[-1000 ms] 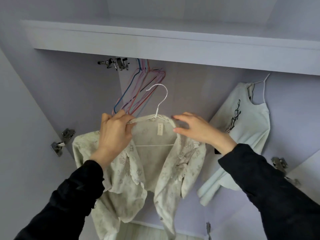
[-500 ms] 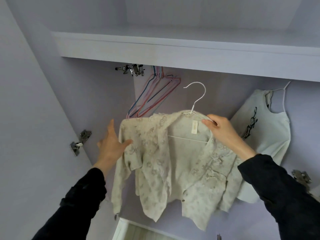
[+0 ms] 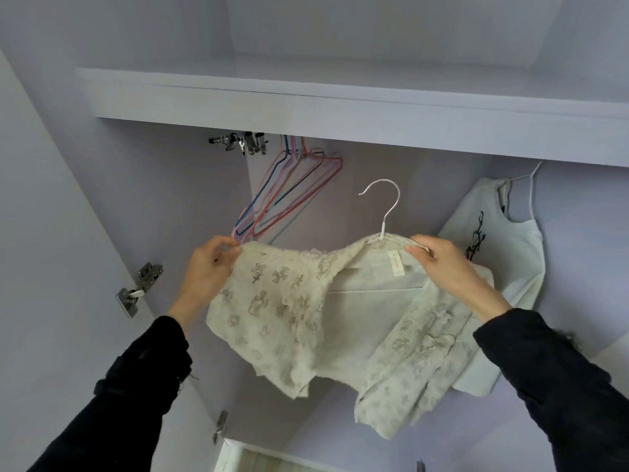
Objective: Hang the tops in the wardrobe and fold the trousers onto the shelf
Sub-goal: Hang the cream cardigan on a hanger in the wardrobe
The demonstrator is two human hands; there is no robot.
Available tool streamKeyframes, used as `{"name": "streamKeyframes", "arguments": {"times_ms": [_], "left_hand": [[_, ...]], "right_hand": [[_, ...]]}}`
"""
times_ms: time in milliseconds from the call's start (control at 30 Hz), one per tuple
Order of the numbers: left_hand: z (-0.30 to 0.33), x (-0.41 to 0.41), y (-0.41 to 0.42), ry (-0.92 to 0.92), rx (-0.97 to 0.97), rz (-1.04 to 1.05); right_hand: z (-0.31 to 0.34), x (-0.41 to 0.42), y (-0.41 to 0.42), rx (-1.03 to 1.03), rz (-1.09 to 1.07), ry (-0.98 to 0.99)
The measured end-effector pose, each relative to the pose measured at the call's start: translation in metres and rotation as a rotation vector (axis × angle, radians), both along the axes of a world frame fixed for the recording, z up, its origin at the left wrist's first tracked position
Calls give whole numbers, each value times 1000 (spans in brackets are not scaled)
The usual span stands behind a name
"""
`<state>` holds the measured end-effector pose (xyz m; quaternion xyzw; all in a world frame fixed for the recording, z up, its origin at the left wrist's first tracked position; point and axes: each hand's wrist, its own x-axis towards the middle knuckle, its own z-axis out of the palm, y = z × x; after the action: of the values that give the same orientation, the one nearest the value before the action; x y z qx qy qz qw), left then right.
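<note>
Beneath the wardrobe's upper shelf [image 3: 340,107], seen from the head camera, both hands are raised and each has cloth in its grasp. The left hand [image 3: 207,270] has its fingers curled, thumb and fingertips pinching the left shoulder edge of a cream patterned top [image 3: 282,301], pulling that side out and up so the fabric spreads away from the hand to the right. The right hand [image 3: 442,264] is closed over the top's right shoulder, where the cloth drapes over a white hanger [image 3: 386,212]; its fingers wrap the collar and the hanger's arm together. The hanger's hook rises free between the two hands, touching nothing, below the shelf. The top's right shoulder sits on the hanger, while the left shoulder is held off it, stretched towards the left hand. A bunch of pink and blue empty hangers [image 3: 292,192] hangs just above the left hand. Behind the right hand, a pale camisole [image 3: 503,260] hangs on the right.
</note>
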<state>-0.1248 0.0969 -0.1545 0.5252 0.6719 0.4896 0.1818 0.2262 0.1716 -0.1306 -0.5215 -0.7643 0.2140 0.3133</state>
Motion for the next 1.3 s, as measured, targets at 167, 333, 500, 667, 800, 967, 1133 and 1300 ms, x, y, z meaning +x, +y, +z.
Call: {"name": "streamKeyframes", "arguments": {"times_ms": [167, 333, 500, 667, 800, 967, 1133, 1300], "left_hand": [[0, 14, -1, 585, 101, 69], [11, 48, -3, 859, 357, -176], [16, 52, -3, 632, 352, -86], [14, 52, -6, 722, 308, -10], [17, 55, -10, 668, 348, 56], [14, 50, -20, 602, 354, 147], [5, 48, -15, 424, 180, 162], [-1, 65, -12, 352, 129, 96]], "right_hand": [[2, -20, -5, -17, 43, 105], [10, -37, -8, -17, 108, 125], [16, -36, -12, -69, 141, 163], [20, -36, -17, 43, 82, 237], [23, -32, -19, -44, 157, 157], [3, -8, -15, -233, 142, 31], [-2, -15, -17, -56, 102, -46], [4, -25, -18, 33, 121, -133]]}}
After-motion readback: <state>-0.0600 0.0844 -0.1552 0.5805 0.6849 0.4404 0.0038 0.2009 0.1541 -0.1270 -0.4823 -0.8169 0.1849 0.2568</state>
